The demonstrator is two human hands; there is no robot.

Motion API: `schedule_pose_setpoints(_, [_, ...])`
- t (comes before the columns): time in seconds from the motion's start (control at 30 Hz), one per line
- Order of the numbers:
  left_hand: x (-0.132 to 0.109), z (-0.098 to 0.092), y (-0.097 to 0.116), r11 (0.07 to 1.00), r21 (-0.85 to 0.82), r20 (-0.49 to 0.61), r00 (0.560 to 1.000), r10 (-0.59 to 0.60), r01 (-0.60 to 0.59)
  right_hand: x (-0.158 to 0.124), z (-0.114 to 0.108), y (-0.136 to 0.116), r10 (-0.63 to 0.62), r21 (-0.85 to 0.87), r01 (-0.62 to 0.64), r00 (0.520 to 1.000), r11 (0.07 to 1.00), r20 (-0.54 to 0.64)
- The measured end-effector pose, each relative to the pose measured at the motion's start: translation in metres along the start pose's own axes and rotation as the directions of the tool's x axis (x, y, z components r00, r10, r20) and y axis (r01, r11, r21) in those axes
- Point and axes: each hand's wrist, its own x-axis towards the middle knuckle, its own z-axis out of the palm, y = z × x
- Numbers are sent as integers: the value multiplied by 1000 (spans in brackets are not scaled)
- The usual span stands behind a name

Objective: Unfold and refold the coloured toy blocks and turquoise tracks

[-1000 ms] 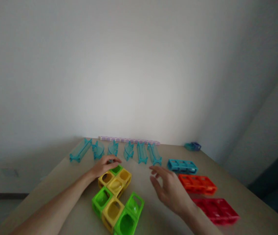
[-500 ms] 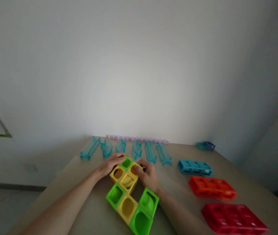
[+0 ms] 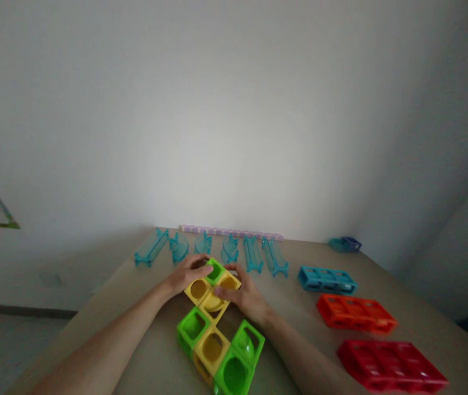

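A joined structure of yellow cube blocks (image 3: 213, 346) and green cube blocks (image 3: 234, 374), each with a round opening, lies in front of me on the table. My left hand (image 3: 188, 272) grips its far green cube (image 3: 214, 271) from the left, thumb on top. My right hand (image 3: 244, 293) is wrapped round the far right yellow cube (image 3: 229, 282), with its thumb across the yellow top. Some fingertips of both hands are hidden behind the blocks.
Along the back of the table (image 3: 151, 340) lie several clear blue track pieces (image 3: 253, 255) and a purple-white strip (image 3: 231, 232). To the right sit a blue block row (image 3: 327, 280), an orange row (image 3: 356, 314), a red row (image 3: 392, 366) and small dark-blue pieces (image 3: 345, 244).
My right thumb has shifted left across the yellow cubes, and my left thumb now rests on the far green cube. The near end of the structure has tilted slightly, showing more of its side.
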Motion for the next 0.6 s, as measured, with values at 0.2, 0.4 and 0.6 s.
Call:
schedule_pose_setpoints(0.2, [-2, 6, 9, 998, -62, -62, 998, 17, -21, -1, 1, -5, -34, -27, 35, 999, 999, 14])
schedule_pose_setpoints(0.4, [-2, 3, 7, 996, -85, -25, 999, 24, -26, -1, 2, -5, -37, -131, 36, 999, 991, -7])
schedule_pose_setpoints(0.6, [2, 2, 3, 964, -253, -96, 990, -106, 79, -3, 4, -9, -38, -127, 37, 999, 991, -1])
